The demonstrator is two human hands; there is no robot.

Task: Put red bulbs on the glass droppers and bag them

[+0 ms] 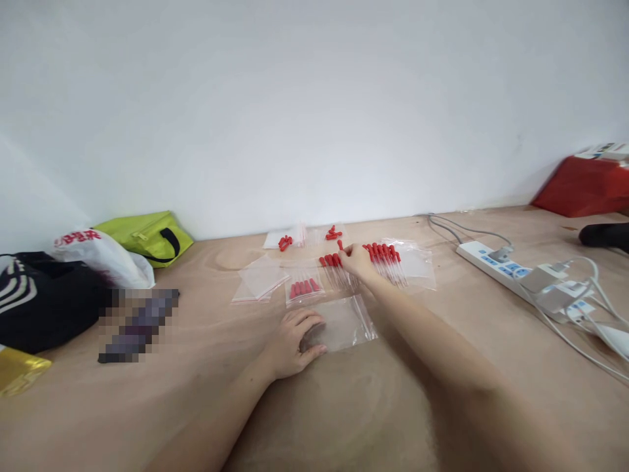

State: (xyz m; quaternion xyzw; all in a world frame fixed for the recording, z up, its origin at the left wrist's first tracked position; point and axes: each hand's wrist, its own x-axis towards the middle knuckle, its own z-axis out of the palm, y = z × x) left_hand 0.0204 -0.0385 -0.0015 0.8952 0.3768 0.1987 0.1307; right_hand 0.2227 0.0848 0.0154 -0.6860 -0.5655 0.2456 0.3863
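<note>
One left hand (297,342), one right hand (357,262), two small heaps of red bulbs (285,244), one power strip (515,271), one lime bag (147,235), one white carrier bag (111,254), one black bag (54,309); red-topped droppers (383,252) overlap too much to count

The tabletop (344,419) bears bags (341,324) and a power strip (487,259).

The left hand (297,344) lies at the near, left end of a clear bag (341,322) on the tabletop (344,406), thumb and fingers apart. The right hand (356,261) pinches a dropper (340,244) by its red top, amid a row of red-topped droppers (386,254). Beyond the clear bag, a smaller bag (305,288) holds several red-topped pieces. A power strip (501,265) lies to the right; a yellow-green bag (152,236) leans on the wall (314,118).
</note>
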